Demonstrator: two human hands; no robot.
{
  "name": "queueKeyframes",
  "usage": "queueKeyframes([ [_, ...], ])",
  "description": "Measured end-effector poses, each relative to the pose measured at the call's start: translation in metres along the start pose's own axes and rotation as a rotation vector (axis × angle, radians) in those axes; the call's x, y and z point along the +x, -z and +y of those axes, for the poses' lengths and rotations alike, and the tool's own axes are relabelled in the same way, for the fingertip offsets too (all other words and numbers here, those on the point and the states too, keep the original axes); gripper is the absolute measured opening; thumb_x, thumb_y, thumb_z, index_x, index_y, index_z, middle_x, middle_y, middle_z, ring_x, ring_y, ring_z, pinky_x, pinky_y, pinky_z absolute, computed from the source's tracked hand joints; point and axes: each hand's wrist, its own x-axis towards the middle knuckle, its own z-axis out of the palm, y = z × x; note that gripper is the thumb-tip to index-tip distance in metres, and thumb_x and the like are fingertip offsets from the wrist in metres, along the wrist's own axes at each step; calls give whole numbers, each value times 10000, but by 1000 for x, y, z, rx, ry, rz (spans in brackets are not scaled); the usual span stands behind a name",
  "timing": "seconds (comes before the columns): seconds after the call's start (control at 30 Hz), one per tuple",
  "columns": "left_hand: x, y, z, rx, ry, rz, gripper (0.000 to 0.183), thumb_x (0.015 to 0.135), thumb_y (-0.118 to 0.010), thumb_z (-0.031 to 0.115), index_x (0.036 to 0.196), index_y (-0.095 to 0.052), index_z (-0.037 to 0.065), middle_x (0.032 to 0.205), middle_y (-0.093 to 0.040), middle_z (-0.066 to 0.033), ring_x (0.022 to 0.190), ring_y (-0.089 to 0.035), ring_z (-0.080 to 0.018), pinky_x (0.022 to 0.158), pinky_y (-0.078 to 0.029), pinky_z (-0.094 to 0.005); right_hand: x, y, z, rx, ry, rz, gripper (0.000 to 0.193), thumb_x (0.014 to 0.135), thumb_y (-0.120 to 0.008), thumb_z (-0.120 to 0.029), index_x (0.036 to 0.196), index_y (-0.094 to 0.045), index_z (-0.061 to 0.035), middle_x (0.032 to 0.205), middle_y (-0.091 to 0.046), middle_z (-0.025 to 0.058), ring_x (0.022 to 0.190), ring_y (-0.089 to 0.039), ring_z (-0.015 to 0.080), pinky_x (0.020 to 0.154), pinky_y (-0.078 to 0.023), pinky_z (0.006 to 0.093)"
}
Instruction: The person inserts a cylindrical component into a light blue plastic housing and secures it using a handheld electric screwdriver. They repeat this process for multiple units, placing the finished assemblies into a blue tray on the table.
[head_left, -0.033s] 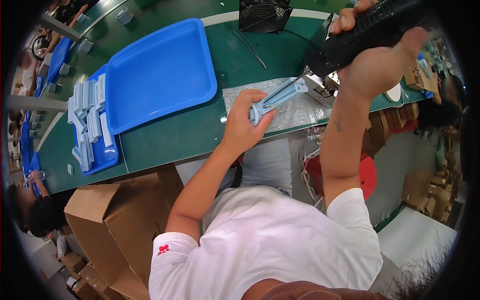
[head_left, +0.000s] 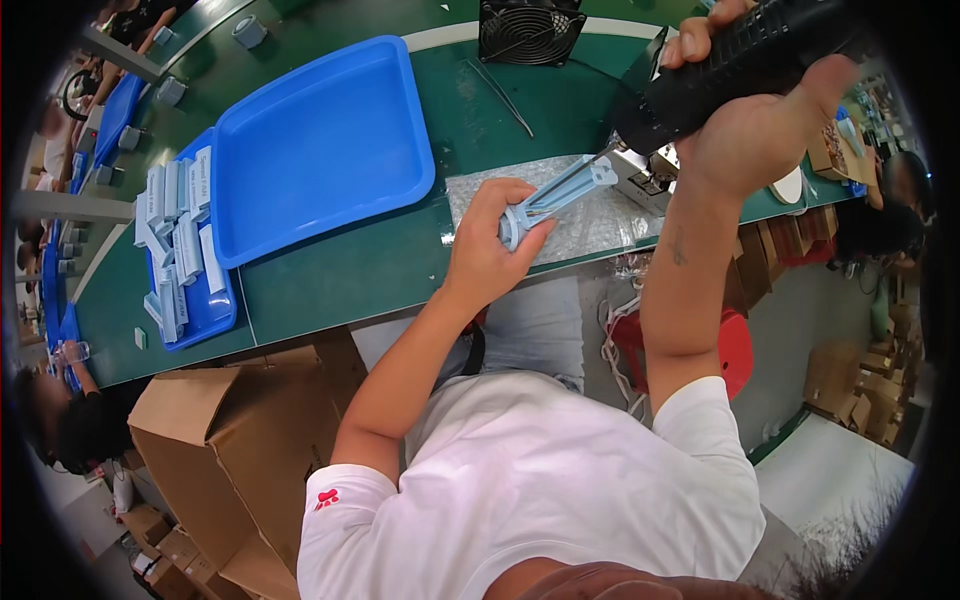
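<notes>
Hands busy: left hand (head_left: 490,245) gripping pale blue plastic part (head_left: 560,198) over bubble wrap (head_left: 590,225) on green tabletop (head_left: 400,260); right hand (head_left: 770,130) clenched round black power screwdriver (head_left: 740,60), tip at part's end. Unchanged since previous frame; fastening apparently ongoing.

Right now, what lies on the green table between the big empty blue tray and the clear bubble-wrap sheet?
Nothing: in the head view only bare green table lies between the big empty blue plastic tray and the clear bubble-wrap sheet.
</notes>
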Motion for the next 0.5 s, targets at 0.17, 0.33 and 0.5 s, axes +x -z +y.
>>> queueKeyframes([
  [0.17, 1, -1, -3, 3, -29, 1, 334, 838, -794, 52, 1117, -614, 22, 1161, -657, -132, 1033, -660, -261, 911, -511, -350, -3, 5, 4, -77, 10, -83, 765, 993, -416, -761, 863, -580, -25, 660, -539, 55, 521, -556, 167, 510, -477, 282],
  [0.33, 1, 1, -2, 5, -19, 3, 341, 835, -799, 48, 1118, -611, 24, 1158, -657, -132, 1034, -662, -255, 912, -512, -349, -9, -22, -3, -76, 30, 61, 749, 998, -420, -750, 876, -574, -27, 617, -520, 52, 529, -550, 161, 513, -465, 275],
  [0.5, 1, -1, -6, -15, -31, -5, 350, 838, -796, 36, 1130, -606, 24, 1160, -654, -129, 1031, -659, -248, 907, -512, -346, -7, 0, 15, -174, 113, 13, 712, 1022, -420, -708, 886, -566, -25, 630, -508, 44, 526, -535, 154, 518, -463, 270],
])
